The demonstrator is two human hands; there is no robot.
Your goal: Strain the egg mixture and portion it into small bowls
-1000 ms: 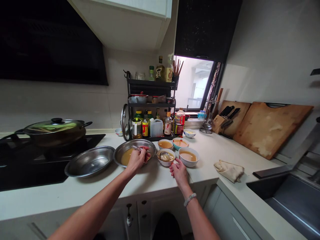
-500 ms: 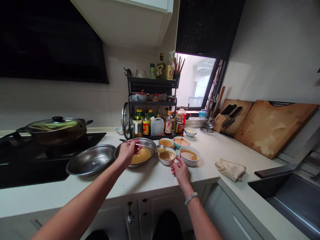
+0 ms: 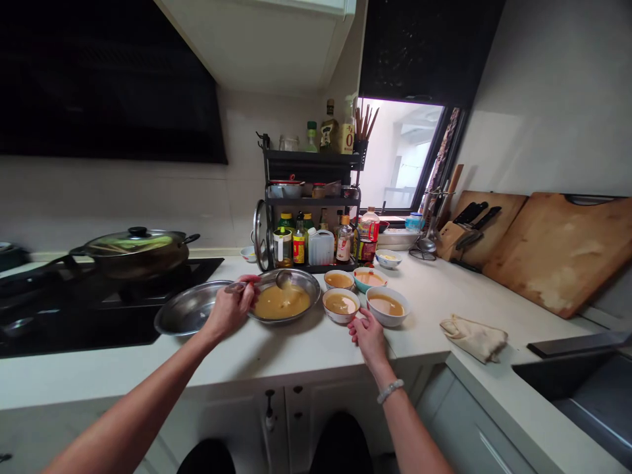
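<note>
- Four bowls of liquid cluster on the desk, right of the basin.
- My left hand has its grip around the ladle; I see its scoop tipped over the basin.
- My right hand bends its fingers beside the near-left bowl; whether that grip is pinching, I cannot tell.

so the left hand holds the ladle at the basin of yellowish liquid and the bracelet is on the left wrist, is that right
Only the bracelet is wrong: the head view shows it on the wrist of the right hand. The left hand does hold the ladle at the basin of yellowish liquid.
</note>
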